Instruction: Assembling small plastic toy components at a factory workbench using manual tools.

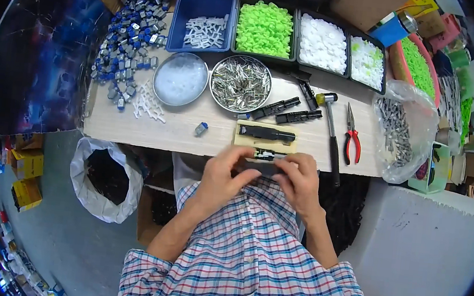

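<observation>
My left hand (224, 173) and my right hand (298, 177) meet at the near edge of the workbench (135, 128). Together they pinch a small black and silver part (265, 154), mostly hidden by my fingers. Just beyond it a long black plastic piece (266, 132) lies on a pale wooden block (243, 141). Two more black pieces (287, 110) lie further back. A small blue and grey part (201, 128) sits alone to the left.
Round bowls hold metal pins (240, 83) and clear bits (180, 79). Bins behind hold green caps (264, 28) and white caps (322, 42). A hammer (331, 132), red pliers (352, 140) and a bag of metal parts (397, 130) lie right. Blue parts (130, 38) pile left.
</observation>
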`<move>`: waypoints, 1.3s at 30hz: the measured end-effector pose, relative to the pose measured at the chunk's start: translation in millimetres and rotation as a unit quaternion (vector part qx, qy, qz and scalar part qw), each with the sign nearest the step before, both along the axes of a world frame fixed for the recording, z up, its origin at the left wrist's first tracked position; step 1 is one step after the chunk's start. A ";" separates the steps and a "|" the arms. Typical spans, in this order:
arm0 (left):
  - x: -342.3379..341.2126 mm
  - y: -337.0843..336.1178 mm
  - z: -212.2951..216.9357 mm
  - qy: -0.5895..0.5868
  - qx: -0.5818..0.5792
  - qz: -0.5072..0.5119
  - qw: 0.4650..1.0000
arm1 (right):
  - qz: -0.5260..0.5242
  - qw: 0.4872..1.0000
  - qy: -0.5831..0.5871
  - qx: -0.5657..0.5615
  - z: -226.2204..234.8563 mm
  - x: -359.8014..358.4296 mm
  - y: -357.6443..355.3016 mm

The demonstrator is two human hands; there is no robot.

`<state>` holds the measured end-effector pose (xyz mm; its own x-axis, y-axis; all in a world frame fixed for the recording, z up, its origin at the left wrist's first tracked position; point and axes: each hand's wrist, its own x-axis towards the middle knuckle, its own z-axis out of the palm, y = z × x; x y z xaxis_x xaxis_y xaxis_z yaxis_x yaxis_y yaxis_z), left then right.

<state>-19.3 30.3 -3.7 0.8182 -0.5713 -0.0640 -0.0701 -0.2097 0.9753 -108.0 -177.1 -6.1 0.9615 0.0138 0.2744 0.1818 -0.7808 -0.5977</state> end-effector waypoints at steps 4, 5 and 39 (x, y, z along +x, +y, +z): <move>8.8 4.1 -6.0 -0.083 0.037 0.080 0.993 | -0.059 0.998 -0.004 0.000 -7.5 7.7 -0.4; 9.0 4.9 -7.6 -0.080 0.049 0.087 0.992 | -0.063 0.998 -0.004 -0.006 -9.2 9.3 0.9; 23.3 -15.0 -12.3 -0.335 0.107 -0.030 0.935 | -0.305 0.949 0.005 -0.078 -36.6 -37.0 -62.1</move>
<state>4.0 15.3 -16.0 0.6818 -0.6506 0.3345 -0.6694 -0.3705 0.6439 -145.0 -239.2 -42.7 0.8064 -0.5057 0.3065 -0.3366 -0.8187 -0.4652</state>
